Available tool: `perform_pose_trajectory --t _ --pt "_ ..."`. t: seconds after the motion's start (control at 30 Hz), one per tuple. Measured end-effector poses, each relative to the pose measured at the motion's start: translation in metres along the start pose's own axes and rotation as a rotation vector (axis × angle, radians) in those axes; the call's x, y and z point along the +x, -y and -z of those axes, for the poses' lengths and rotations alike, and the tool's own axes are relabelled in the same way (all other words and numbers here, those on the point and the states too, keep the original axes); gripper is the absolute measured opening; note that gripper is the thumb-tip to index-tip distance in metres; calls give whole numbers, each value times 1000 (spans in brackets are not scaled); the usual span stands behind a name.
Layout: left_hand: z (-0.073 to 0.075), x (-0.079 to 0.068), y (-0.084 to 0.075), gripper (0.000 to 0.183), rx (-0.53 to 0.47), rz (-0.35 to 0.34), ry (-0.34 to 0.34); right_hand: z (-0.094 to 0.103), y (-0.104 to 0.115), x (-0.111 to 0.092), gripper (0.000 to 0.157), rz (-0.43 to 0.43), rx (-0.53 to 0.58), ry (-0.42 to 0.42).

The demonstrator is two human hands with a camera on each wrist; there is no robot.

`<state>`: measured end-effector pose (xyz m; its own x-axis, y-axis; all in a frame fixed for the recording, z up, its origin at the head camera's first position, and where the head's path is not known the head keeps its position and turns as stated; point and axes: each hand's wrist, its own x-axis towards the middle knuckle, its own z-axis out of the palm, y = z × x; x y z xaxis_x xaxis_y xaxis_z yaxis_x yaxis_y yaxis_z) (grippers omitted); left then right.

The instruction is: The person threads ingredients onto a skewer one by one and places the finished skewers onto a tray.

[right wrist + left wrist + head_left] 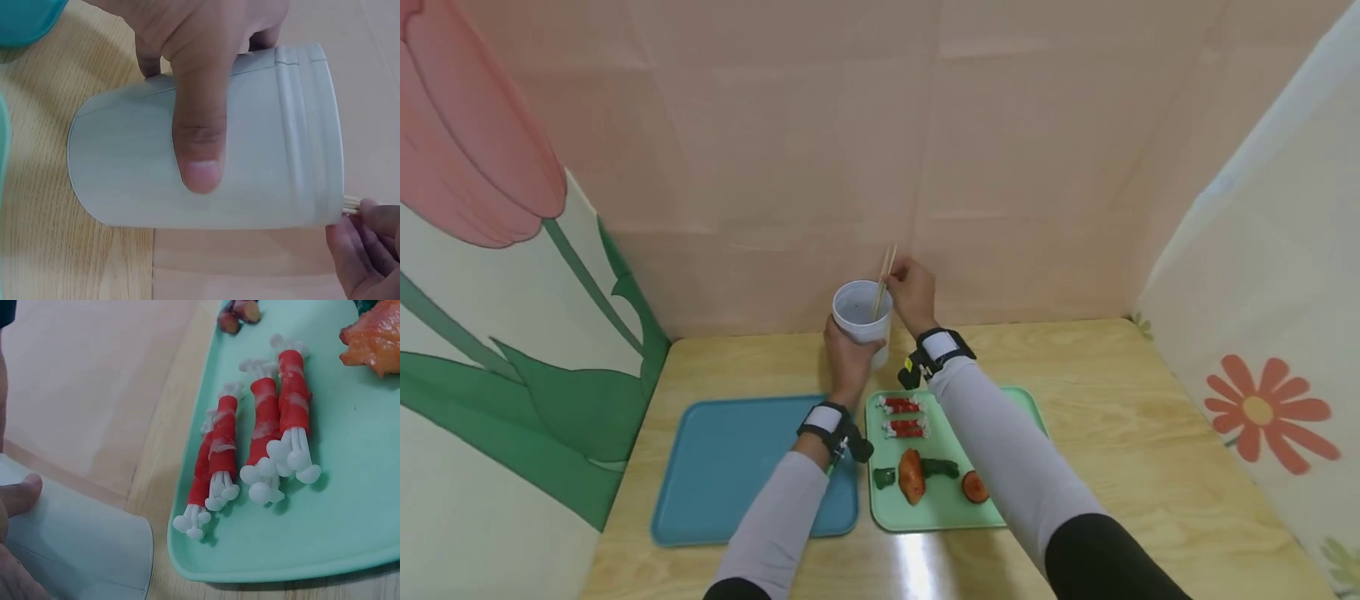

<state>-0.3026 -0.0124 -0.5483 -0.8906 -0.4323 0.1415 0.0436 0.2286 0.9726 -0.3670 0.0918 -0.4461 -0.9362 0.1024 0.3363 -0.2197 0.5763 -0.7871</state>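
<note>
While the left hand (850, 360) curls round a white, smooth-walled, tapering cup (259, 156), thumb laid along its side, the right hand (913, 293) pinches thin, pale wooden sticks (881, 283) at the rim, lower ends inside the cup. Hands close together but not touching each other. Cup at the far edge of the tabletop (1120, 400), beyond the trays; cannot tell whether its base touches the wood. Seam line along the wall; raised band below the lip.

Tabletop: light wood, streaked grain. Two rounded-corner trays side by side, a matte blue one (730, 475) on the left, partly under the left forearm, and a pale green one (940, 512) on the right, partly under the right.

On the green tray: four red rolls with whitish streaks (265, 412), knobbly white mushroom caps poking from both ends; a glossy, orange-brown, lumpy piece (912, 477); beside it a dark green elongated piece (942, 468); a small green chunk (884, 477); a round, reddish, dark-rimmed slice (974, 487). Behind, a creased, tan sheet (775, 167).
</note>
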Motion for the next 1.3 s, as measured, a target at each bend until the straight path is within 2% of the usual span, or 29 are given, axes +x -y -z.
perform_pose_trajectory --t 0.2,0.37,0.5,0.63,0.77,0.9,1.03,1.2,1.3 --pt "9 9 -2 107 -36 -12 8 4 9 2 9 19 102 -2" --pt "17 17 -8 107 -37 16 26 10 22 7 13 48 95 -60" --pt "19 17 -7 106 -36 2 21 26 38 6 15 76 105 -104" --pt "22 17 -8 106 -40 -20 5 44 49 10 13 118 183 -163" --pt "25 19 -8 107 -5 -24 16 69 61 9 11 173 280 -217" --pt "28 19 -10 108 17 -9 39 93 76 0 12 222 368 -225" --pt "32 17 -10 113 26 -14 80 109 85 -15 11 257 446 -196" --pt "45 6 -13 127 36 -41 129 115 85 -43 11 286 491 -116" --pt "59 -2 -21 131 89 -78 117 114 80 -60 13 287 496 -70"
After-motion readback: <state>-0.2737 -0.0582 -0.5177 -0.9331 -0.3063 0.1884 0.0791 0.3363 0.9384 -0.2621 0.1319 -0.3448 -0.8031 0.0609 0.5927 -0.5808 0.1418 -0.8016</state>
